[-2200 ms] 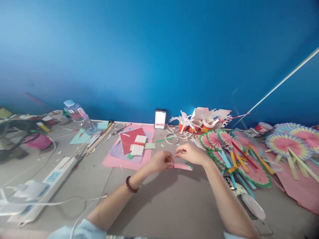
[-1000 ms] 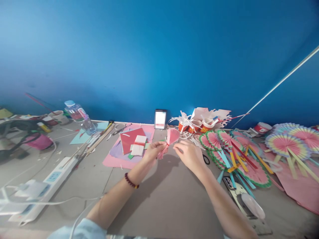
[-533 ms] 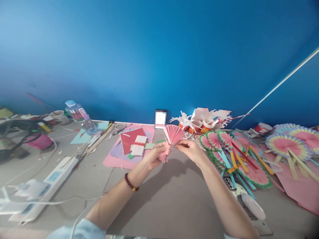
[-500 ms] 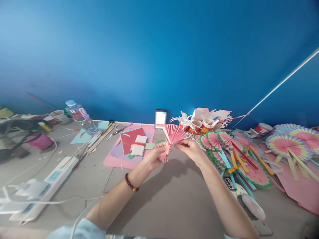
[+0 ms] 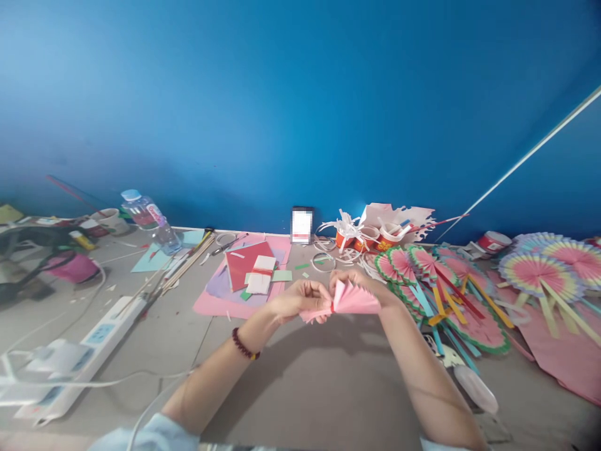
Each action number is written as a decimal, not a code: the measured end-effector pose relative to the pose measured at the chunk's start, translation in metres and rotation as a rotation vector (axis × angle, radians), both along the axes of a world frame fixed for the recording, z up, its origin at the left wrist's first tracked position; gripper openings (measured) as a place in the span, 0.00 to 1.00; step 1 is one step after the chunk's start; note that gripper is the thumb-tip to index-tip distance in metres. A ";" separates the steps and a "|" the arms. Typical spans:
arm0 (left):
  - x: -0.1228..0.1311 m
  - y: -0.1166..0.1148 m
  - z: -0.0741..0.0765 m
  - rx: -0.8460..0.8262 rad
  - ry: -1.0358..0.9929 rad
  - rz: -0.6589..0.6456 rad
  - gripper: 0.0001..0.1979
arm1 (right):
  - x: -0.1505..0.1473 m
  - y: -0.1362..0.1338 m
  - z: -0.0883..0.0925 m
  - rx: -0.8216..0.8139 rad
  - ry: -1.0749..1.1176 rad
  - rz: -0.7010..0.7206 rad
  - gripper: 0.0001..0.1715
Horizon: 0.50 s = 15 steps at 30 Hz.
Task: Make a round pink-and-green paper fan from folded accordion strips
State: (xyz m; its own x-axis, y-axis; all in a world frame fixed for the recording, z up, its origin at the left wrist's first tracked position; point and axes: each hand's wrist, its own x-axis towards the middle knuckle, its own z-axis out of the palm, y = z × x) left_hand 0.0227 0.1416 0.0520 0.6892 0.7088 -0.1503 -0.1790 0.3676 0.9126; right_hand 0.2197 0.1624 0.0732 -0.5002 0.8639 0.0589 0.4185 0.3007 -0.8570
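Note:
Both my hands hold a pleated pink paper fan [image 5: 350,300] bound at its middle by a red tie, just above the grey table [image 5: 300,382]. My left hand [image 5: 300,299] pinches the short left end of the fan with curled fingers. My right hand [image 5: 361,285] sits behind the spread right half and grips it, partly hidden by the paper. The fan now lies sideways, its wide part pointing right. A bead bracelet [image 5: 241,345] circles my left wrist.
Finished round paper fans [image 5: 446,288] with coloured handles pile at the right. Sheets of pink, red and purple paper [image 5: 239,275] lie behind my hands. Paper cups [image 5: 370,237] with strips, a water bottle [image 5: 150,219], sticks [image 5: 183,266] and a power strip [image 5: 79,351] with cables are at the left.
The fan was held upright and spread open a moment ago; both hands have lowered it and turned it sideways, wide part to the right.

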 end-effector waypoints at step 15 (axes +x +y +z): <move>0.004 0.010 -0.027 0.433 0.463 0.247 0.07 | -0.024 -0.021 0.002 0.307 -0.482 -0.188 0.08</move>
State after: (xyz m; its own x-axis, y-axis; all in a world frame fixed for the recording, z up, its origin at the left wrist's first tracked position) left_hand 0.0272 0.1512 0.0252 0.4325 0.8997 -0.0585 0.2340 -0.0494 0.9710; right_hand 0.1954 0.1413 0.0756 -0.3730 0.9195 0.1240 0.8085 0.3876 -0.4429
